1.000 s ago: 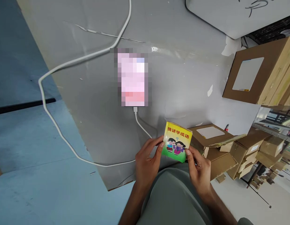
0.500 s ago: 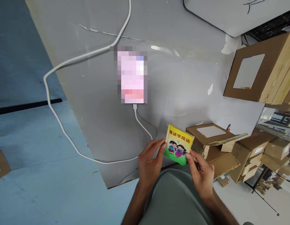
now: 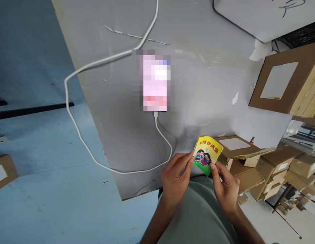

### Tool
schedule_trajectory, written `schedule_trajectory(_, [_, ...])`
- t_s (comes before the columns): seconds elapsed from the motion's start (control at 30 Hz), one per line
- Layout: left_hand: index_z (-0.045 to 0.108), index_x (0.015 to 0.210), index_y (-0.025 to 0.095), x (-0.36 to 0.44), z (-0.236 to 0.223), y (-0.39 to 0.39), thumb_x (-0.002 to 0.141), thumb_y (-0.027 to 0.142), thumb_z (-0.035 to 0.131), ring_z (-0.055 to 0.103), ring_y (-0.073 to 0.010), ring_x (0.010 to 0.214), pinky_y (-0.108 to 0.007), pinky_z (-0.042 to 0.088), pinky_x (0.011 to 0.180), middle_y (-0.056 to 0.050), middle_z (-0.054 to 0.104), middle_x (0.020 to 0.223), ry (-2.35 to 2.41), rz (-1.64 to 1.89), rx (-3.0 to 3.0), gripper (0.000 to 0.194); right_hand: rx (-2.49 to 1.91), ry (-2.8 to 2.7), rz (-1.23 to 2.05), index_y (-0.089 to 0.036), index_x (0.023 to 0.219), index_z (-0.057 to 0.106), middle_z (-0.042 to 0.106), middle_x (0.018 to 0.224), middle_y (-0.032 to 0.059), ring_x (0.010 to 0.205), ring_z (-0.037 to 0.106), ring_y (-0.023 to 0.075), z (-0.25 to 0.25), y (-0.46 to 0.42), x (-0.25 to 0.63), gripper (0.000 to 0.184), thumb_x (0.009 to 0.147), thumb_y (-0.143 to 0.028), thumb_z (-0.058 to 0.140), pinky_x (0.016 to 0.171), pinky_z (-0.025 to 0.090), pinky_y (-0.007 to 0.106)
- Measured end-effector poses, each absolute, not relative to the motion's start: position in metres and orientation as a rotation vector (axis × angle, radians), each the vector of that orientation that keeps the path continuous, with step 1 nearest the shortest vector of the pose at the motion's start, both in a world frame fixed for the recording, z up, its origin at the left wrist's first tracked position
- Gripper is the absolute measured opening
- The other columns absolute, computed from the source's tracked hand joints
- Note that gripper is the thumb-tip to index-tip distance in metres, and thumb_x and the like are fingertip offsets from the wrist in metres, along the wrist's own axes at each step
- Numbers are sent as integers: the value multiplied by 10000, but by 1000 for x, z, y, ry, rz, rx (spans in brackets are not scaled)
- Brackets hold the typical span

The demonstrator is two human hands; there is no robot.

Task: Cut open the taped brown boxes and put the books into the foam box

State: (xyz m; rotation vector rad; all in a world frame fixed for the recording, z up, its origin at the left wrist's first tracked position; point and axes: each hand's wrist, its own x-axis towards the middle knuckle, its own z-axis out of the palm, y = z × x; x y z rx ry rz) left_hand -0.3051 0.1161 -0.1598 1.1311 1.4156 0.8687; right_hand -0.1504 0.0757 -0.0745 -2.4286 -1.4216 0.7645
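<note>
A small booklet (image 3: 207,154) with a yellow and green cover, red Chinese characters and two cartoon children is held up near the table's front edge. My left hand (image 3: 176,174) pinches its left edge between thumb and fingers. On the lower right edge, the thumb of my right hand (image 3: 225,183) presses on the cover, with the fingers behind. The cover bows between the two hands. Beyond them on the grey table (image 3: 205,88) lies a phone-like device (image 3: 155,83), its lit screen blurred out, with a white cable (image 3: 155,115) plugged into its near end.
The cable loops past the table's left edge. Cardboard boxes stand at the right: a closed box (image 3: 271,78) on the table and an opened box (image 3: 246,176) beside my right hand. A pale board (image 3: 261,17) sits at the far right. Blue floor (image 3: 71,189) shows at left.
The booklet's cover, flat before, is now bent into a curve between my hands. The whole view has shifted, so the table, device and hands appear further right.
</note>
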Motion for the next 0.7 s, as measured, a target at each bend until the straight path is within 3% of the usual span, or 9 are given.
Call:
schedule_trajectory(0.23, [877, 1336, 298, -309, -153, 116, 1068, 83, 783, 843, -136, 893, -213, 689, 846, 4, 867, 1055, 1394, 933, 1201, 356, -2371, -1553, 708, -214, 1191, 875, 931, 1059, 62, 794, 887, 191, -77, 85, -156, 257, 1192, -348, 656, 843, 730, 245])
schedule_trajectory(0.5, [889, 1305, 323, -315, -151, 110, 1072, 128, 797, 863, -166, 885, -262, 715, 840, -3, 890, 1061, 1405, 915, 1126, 317, -2302, -1674, 647, -217, 1202, 893, 927, 994, 70, 748, 890, 209, -78, 90, -170, 262, 1191, -312, 649, 724, 724, 241])
schedule_trajectory(0.7, [888, 1296, 309, -322, -153, 103, 1061, 190, 824, 870, -175, 906, -288, 726, 885, 5, 896, 1054, 1510, 847, 1064, 271, -2216, -1701, 783, -238, 1411, 859, 933, 1141, 85, 856, 919, 240, -71, 76, -173, 307, 1179, -252, 658, 827, 758, 287])
